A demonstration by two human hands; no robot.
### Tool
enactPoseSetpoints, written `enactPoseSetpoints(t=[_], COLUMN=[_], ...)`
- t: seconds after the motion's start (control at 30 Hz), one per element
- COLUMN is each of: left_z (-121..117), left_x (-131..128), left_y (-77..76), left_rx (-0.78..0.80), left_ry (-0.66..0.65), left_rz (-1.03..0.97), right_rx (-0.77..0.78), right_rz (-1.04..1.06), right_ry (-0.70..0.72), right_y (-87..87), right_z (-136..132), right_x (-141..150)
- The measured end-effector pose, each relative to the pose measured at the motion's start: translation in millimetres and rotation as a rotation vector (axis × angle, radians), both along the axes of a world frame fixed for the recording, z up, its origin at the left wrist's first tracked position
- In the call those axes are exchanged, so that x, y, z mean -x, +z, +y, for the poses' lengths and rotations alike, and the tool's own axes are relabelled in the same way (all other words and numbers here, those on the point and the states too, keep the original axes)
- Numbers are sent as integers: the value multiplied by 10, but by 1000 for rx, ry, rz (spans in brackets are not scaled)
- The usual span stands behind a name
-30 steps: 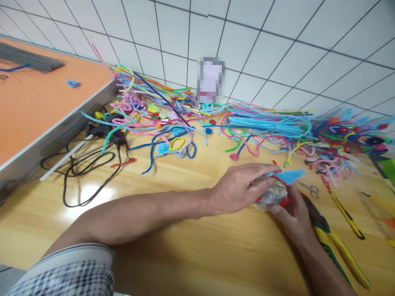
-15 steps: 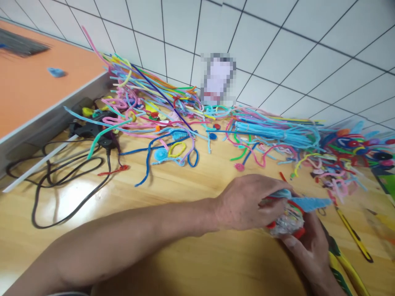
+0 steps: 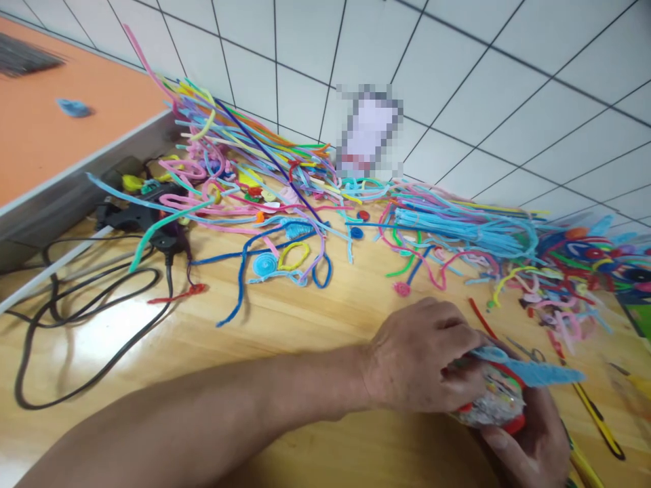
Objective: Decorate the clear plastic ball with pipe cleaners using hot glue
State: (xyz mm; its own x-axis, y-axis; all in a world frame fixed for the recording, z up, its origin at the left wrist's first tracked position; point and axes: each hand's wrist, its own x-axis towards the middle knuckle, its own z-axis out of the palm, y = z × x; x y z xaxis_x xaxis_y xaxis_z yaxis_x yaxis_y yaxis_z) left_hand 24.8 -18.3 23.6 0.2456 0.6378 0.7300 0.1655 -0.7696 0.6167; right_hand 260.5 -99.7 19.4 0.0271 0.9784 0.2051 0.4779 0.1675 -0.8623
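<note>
At the lower right I hold a pipe-cleaner craft piece [image 3: 496,401] between both hands. It has a red edge, a clear crinkled middle and a pointed light-blue strip [image 3: 552,375] sticking out to the right. My left hand [image 3: 430,359] reaches across from the left, its bent fingers closed on the piece's upper left side. From below and the right, my right hand [image 3: 539,434] cups it, thumb pressed along the lower edge. My left fingertips are partly hidden behind the piece. A red pipe cleaner [image 3: 482,318] lies just beyond it.
Loose pipe cleaners [image 3: 249,146] and a light-blue bundle [image 3: 458,229] line the tiled wall. A power strip [image 3: 140,213] with a looped black cable [image 3: 30,339] is at left. Small scissors [image 3: 531,354], a yellow cutter knife [image 3: 600,421] and yellow-handled pliers [image 3: 584,464] lie at right.
Both hands and the craft piece have shifted right and down in view. The blue strip now points further right, and my left fingers have moved slightly on the piece.
</note>
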Motion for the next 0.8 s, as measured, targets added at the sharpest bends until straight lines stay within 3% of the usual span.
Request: enactPoseSetpoints(t=[0.13, 0.3, 0.5, 0.8], left_z=[-5, -13, 4, 8], left_x=[-17, -36, 2, 58], left_y=[11, 30, 54, 171], left_rx=[-23, 58, 48, 117], left_ry=[-7, -37, -37, -74], left_rz=[-12, 107, 50, 208], right_rx=[20, 15, 28, -5], right_rz=[-26, 46, 69, 109], right_ry=[-7, 0, 43, 60], right_y=[-10, -88, -132, -118], right_z=[-10, -45, -53, -24], right_x=[-16, -70, -123, -109])
